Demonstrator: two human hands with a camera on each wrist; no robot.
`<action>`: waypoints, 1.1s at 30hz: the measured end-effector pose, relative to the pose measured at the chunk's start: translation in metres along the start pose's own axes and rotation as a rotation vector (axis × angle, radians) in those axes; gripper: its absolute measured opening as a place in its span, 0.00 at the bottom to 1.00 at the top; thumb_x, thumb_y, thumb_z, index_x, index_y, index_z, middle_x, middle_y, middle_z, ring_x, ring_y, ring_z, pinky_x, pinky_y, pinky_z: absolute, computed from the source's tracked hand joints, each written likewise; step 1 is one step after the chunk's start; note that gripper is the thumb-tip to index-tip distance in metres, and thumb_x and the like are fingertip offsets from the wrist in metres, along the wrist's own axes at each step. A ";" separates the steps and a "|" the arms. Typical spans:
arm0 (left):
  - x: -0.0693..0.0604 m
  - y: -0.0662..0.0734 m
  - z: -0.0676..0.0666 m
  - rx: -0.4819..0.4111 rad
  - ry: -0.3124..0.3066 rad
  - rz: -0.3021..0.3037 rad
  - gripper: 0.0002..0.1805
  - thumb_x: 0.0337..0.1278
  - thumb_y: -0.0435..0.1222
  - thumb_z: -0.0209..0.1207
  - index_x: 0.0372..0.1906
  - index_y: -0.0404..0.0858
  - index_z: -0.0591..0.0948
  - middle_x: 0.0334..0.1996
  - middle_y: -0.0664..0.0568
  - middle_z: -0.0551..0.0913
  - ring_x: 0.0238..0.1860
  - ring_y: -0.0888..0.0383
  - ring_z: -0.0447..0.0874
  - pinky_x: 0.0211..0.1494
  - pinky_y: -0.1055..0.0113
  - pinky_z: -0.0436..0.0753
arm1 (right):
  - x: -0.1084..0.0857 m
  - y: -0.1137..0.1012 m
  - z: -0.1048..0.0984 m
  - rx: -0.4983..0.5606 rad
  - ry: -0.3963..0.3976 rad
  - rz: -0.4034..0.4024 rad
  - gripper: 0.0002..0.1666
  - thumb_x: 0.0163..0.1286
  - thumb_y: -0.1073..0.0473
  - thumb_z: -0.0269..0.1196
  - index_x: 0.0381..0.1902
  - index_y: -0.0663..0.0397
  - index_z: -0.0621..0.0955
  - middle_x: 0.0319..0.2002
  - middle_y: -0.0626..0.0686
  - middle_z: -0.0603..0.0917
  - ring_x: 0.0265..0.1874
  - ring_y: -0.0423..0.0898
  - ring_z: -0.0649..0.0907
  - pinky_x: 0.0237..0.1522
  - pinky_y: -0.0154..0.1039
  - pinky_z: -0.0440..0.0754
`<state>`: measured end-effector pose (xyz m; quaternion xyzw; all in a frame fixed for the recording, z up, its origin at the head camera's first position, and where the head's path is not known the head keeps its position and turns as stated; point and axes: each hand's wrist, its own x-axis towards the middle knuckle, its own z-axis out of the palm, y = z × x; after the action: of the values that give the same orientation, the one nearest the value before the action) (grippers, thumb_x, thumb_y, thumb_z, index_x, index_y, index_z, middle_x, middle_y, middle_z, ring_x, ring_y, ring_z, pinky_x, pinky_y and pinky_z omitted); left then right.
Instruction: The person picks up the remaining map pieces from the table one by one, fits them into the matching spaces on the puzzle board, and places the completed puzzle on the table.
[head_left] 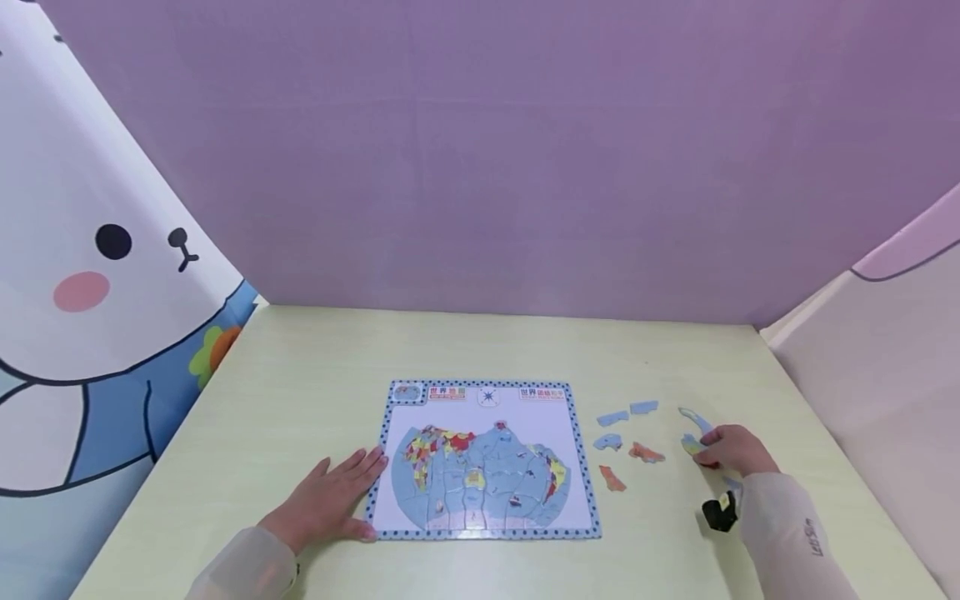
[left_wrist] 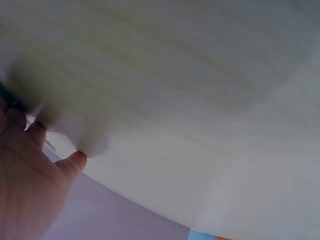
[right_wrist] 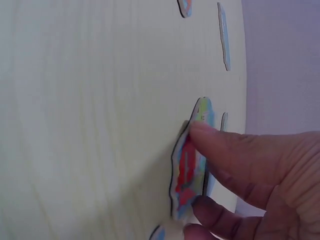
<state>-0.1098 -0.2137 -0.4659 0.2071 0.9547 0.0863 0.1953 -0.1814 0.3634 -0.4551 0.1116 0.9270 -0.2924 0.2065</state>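
A world-map jigsaw board (head_left: 517,412) with a dotted blue border lies flat on the table, much of its map filled with pieces. My left hand (head_left: 330,498) rests at the board's left edge with its fingers spread out straight. To the right of the board, my right hand (head_left: 738,451) pinches a puzzle piece (right_wrist: 186,167) between thumb and fingers. That piece is blue, yellow-green and red, and sits tilted slightly off the table in the right wrist view. A curved blue piece (head_left: 696,419) lies just beyond these fingers.
Between the board and my right hand lie several loose pieces, among them an orange piece (head_left: 647,452), a reddish piece (head_left: 612,478) and a blue piece (head_left: 643,407). A purple backdrop (head_left: 480,167) rises behind the pale table (head_left: 322,350).
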 end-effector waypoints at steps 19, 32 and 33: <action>0.000 0.002 -0.001 -0.007 -0.003 -0.006 0.53 0.42 0.61 0.65 0.71 0.36 0.62 0.72 0.46 0.59 0.72 0.43 0.53 0.67 0.36 0.55 | -0.013 0.006 0.002 0.132 0.012 -0.054 0.18 0.57 0.70 0.62 0.44 0.79 0.77 0.25 0.49 0.81 0.23 0.43 0.77 0.25 0.37 0.76; 0.000 0.003 0.000 0.054 0.023 -0.013 0.53 0.40 0.61 0.65 0.71 0.36 0.64 0.72 0.47 0.61 0.72 0.43 0.55 0.67 0.36 0.55 | -0.020 -0.017 0.005 0.170 0.034 -0.143 0.20 0.61 0.69 0.58 0.50 0.78 0.76 0.27 0.49 0.82 0.25 0.43 0.78 0.26 0.39 0.78; 0.000 0.003 0.000 0.062 0.033 -0.011 0.53 0.39 0.61 0.66 0.70 0.36 0.64 0.72 0.47 0.61 0.72 0.43 0.55 0.67 0.36 0.55 | -0.021 -0.019 0.006 0.181 0.029 -0.151 0.20 0.62 0.69 0.57 0.50 0.78 0.75 0.27 0.49 0.82 0.25 0.43 0.78 0.26 0.40 0.77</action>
<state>-0.1083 -0.2108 -0.4647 0.2066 0.9611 0.0590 0.1734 -0.1667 0.3426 -0.4407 0.0640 0.9054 -0.3880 0.1599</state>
